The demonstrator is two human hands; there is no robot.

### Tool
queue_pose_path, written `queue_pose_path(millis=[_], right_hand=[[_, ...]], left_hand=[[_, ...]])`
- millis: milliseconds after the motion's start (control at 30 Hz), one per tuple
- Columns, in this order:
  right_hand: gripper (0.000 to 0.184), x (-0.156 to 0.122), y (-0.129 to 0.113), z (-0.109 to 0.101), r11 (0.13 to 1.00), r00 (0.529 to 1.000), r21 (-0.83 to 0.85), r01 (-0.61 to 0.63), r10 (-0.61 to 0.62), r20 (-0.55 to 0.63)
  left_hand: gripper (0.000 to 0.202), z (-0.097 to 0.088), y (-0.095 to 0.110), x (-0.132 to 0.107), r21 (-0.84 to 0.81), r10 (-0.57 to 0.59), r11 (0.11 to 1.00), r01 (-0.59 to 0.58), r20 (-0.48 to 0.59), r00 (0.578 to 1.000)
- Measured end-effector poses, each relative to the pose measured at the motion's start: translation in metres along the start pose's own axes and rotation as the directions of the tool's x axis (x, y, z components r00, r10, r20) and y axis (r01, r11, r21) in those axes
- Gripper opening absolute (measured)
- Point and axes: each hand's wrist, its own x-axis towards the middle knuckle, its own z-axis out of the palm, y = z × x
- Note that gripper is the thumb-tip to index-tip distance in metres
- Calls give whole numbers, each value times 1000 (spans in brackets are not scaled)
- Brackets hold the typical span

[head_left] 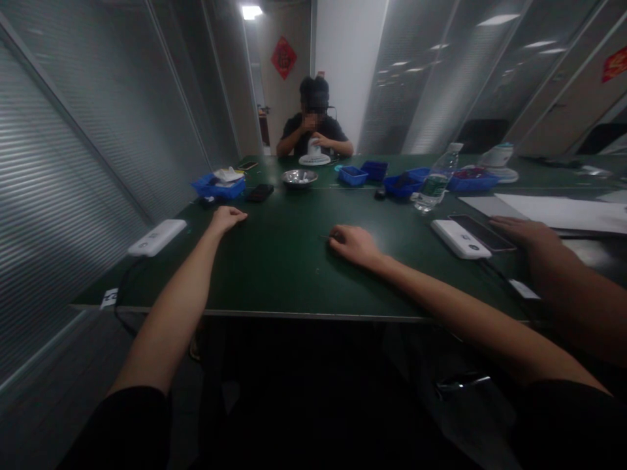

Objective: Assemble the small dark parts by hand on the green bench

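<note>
My left hand rests on the dark green table, left of centre, its fingers loosely curled with nothing visible in them. My right hand lies near the middle of the table, fingers closed in a pinch on a small thin dark object whose tip sticks out to the left. What that object is I cannot make out. Both forearms stretch over the table's near edge.
White power banks lie at the left and right. A co-worker's hand rests by a phone. Farther back stand a water bottle, a metal bowl and several blue trays. A person sits opposite.
</note>
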Motion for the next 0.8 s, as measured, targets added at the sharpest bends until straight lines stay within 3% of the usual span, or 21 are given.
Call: queue_pose_path(millis=[200, 333, 400, 467, 600, 700, 800], right_hand=[[32, 0, 0, -1, 1000, 1000, 20, 18, -18, -1], [31, 0, 0, -1, 1000, 1000, 4, -1, 1, 8], [31, 0, 0, -2, 1000, 1000, 9, -3, 3, 12], [31, 0, 0, -1, 1000, 1000, 21, -1, 1, 14], [31, 0, 3, 0, 999, 999, 34, 32, -32, 3], [31, -1, 2, 0, 991, 993, 58, 119, -119, -2], [32, -3, 0, -2, 982, 984, 60, 179, -179, -6]], left_hand=[[18, 0, 5, -3, 36, 41, 998, -41, 22, 999], [18, 6, 17, -13, 22, 174, 984, -177, 87, 981], [18, 12, 28, -22, -24, 277, 961, -277, 153, 949], [20, 19, 41, -34, -83, 398, 917, -390, 229, 888], [26, 37, 71, -65, -206, 582, 812, -547, 366, 726], [30, 52, 90, -86, -300, 681, 728, -617, 419, 600], [36, 65, 99, -99, -369, 727, 681, -632, 445, 523]])
